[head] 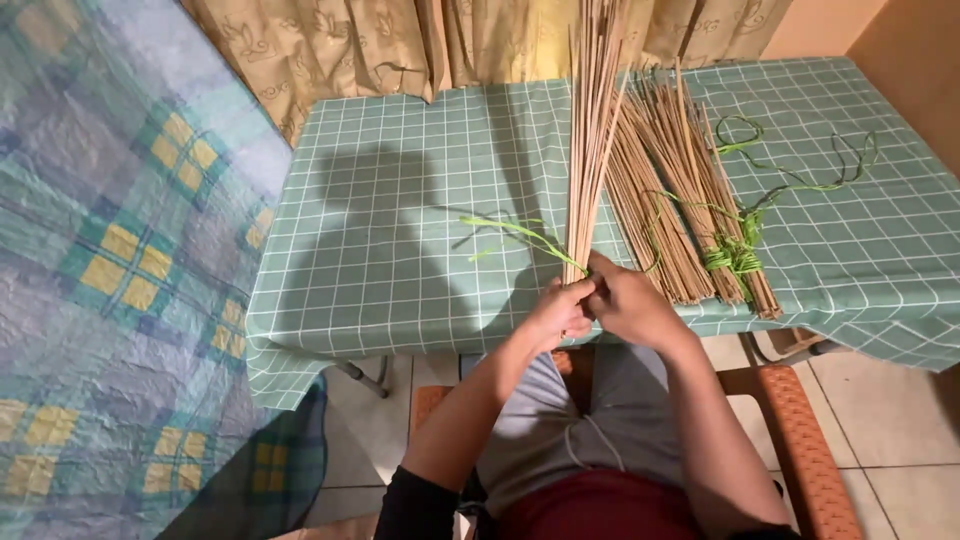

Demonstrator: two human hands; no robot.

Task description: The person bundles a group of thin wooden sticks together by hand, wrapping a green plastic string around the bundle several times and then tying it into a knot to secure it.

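Note:
A bundle of thin tan sticks (594,130) stands upright at the table's near edge. My left hand (556,312) grips its lower end. My right hand (628,302) is closed against the same end, pinching a green string (520,236) that trails off to the left over the cloth. Both hands touch each other around the base of the bundle.
A second, larger pile of sticks (680,190) lies on the green checked tablecloth (400,200), tied near its end with green string (736,256); loose green string (800,170) curls at right. A patterned blanket (110,270) is at left, curtains (400,40) behind, an orange chair (800,430) under me.

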